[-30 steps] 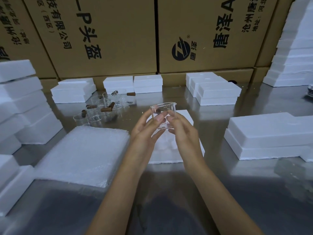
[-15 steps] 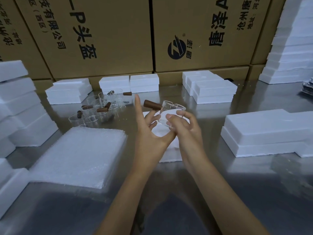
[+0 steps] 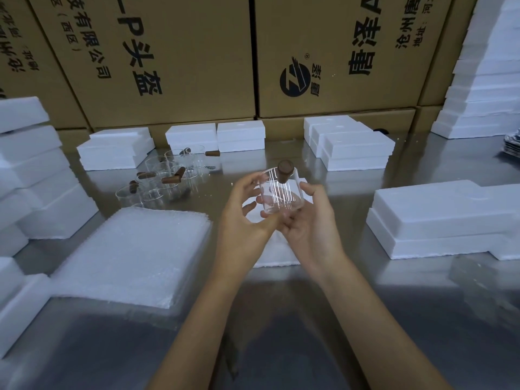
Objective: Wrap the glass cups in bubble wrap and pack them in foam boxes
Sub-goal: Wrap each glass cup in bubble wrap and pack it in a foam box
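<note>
Cradled in the right hand (image 3: 306, 229), thumb and fingers curled round its wall, a glass cup (image 3: 282, 192) sits mid-table; the left hand (image 3: 244, 215) touches its side, fingers relaxed. Best next: a firm hold, then left to the bubble wrap (image 3: 132, 254).

Glass cup (image 3: 282, 194): clear, thin-walled, glossy, catching streaks of light; its handle (image 3: 285, 170) dark brown, matt, wood-like. More clear glass cups (image 3: 166, 178) behind, same brown handles. Table (image 3: 365, 319): brushed metal, smooth, semi-glossy, throwing soft reflections of the boxes. Foam boxes (image 3: 439, 215): white foam, matt, finely grainy, edges slightly crumbly. Bubble wrap stack (image 3: 132, 254): translucent white plastic, pebbled surface with faint sheen. Cartons (image 3: 174, 57) at back: brown corrugated cardboard, matt, printed in black ink.
</note>
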